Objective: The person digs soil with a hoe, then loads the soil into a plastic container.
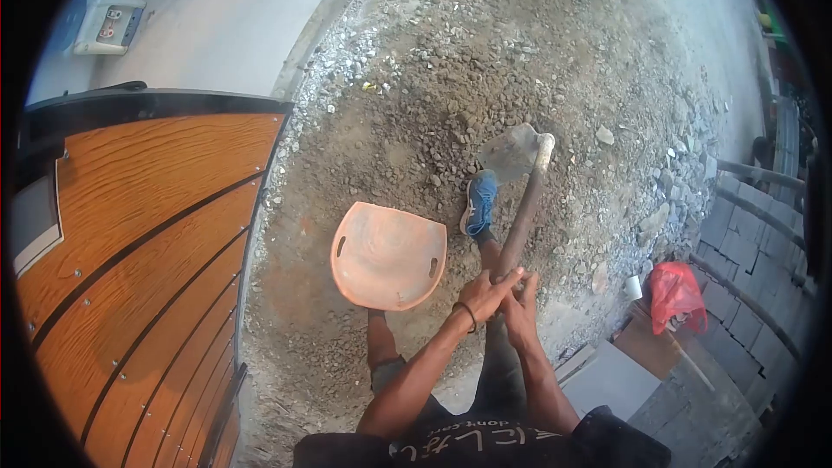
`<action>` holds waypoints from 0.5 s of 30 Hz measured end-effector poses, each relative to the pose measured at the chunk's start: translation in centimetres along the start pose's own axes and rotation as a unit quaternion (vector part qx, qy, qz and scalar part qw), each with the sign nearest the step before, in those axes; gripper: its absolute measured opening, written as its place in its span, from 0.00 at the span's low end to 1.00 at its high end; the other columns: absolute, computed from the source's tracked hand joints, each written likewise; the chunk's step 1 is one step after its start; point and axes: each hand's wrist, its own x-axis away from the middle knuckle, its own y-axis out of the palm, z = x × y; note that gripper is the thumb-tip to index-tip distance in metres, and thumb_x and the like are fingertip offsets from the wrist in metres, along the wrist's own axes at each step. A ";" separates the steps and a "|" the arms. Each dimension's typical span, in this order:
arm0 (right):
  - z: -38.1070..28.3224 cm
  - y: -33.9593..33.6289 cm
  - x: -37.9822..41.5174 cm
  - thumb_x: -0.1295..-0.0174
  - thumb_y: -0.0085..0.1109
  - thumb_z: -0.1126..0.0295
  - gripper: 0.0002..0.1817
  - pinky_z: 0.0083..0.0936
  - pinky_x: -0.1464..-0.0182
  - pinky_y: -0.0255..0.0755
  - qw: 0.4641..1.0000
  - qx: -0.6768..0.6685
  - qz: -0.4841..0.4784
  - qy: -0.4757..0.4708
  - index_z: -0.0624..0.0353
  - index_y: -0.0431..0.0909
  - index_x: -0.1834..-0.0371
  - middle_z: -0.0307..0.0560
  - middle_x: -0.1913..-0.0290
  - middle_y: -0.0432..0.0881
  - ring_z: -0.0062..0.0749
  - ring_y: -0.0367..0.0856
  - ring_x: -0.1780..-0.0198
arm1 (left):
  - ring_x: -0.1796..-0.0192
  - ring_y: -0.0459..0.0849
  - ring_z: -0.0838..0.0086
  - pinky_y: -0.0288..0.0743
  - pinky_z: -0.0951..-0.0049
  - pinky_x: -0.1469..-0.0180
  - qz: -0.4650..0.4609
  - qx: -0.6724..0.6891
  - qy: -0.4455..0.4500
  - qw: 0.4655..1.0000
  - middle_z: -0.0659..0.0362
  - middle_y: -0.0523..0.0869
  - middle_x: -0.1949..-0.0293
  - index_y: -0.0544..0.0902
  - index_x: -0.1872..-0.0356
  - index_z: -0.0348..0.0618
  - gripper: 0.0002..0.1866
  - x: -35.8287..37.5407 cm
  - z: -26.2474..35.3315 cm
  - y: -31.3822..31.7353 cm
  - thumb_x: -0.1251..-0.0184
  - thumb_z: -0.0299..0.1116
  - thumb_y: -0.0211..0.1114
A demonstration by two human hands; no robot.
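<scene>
A hoe with a long, worn handle slants up and away from my body. My left hand, a dark band at its wrist, is wrapped round the handle. Close beside it, my right hand grips the same handle; its fingers are partly hidden. The broad, dusty hoe blade rests at the edge of a heap of loose soil and gravel, just beyond my blue shoe. Left of the handle, a shallow orange tray with two handle slots lies on the ground.
Wood-look slatted panels in a dark frame stand along the left. At right are a red plastic bag, a white cup, stacked grey blocks and a pale board. Stones and rubble lie along the right side.
</scene>
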 end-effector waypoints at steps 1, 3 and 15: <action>0.1 -1.7 -1.8 0.33 0.55 0.64 0.19 0.28 0.60 0.76 0.997 -0.065 0.004 0.047 0.54 0.55 0.50 0.56 0.55 0.77 0.35 0.80 0.59 | 0.59 0.85 0.65 0.78 0.71 0.63 0.090 -0.047 -0.012 0.995 0.40 0.82 0.63 0.78 0.50 0.27 0.50 0.5 1.5 -0.1 0.51 0.75 0.59; -0.6 -3.5 -6.4 0.33 0.56 0.61 0.19 0.31 0.60 0.78 0.989 -0.131 0.046 0.058 0.52 0.55 0.51 0.56 0.54 0.77 0.36 0.82 0.57 | 0.66 0.85 0.68 0.76 0.72 0.69 0.036 -0.103 -0.003 0.994 0.44 0.82 0.68 0.79 0.53 0.25 0.50 -0.4 2.2 -0.7 0.53 0.74 0.61; -3.0 -15.1 -23.4 0.49 0.66 0.73 0.16 0.29 0.74 0.78 0.970 0.024 -0.028 0.241 0.70 0.72 0.62 0.52 0.72 0.80 0.36 0.81 0.75 | 0.57 0.85 0.61 0.81 0.63 0.58 -0.184 0.306 -0.068 0.932 0.44 0.80 0.56 0.66 0.38 0.26 0.54 -2.3 6.6 1.9 0.48 0.72 0.59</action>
